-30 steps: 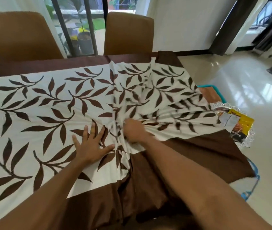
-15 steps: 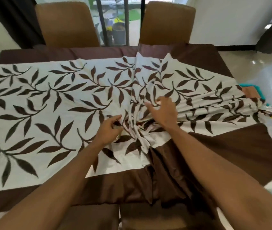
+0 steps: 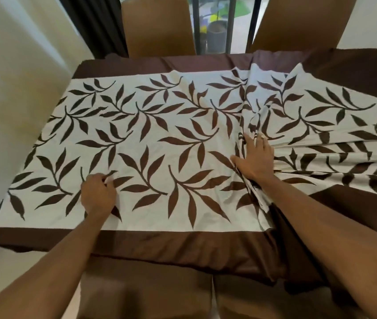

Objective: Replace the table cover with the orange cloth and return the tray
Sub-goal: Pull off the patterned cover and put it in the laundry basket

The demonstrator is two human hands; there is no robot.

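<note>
A white table cover (image 3: 159, 139) with brown leaf prints and a brown border lies over the table. Its left part is flat; its right part is gathered into pleats that fan out to the right. My right hand (image 3: 255, 161) lies on the bunched folds with its fingers spread, pressing them down. My left hand (image 3: 97, 194) is on the flat left part, fingers curled and pinching the fabric. No orange cloth and no tray are in view.
Two brown chairs (image 3: 157, 26) stand at the far side, before a barred window with potted plants (image 3: 215, 35). Two brown chair seats (image 3: 146, 293) sit under the near edge. A cream curtain (image 3: 10, 77) hangs at the left.
The view swung left, taking the tray on the right out of sight. My left hand moved left across the cover and now pinches it. My right hand pressed flat on the gathered folds.
</note>
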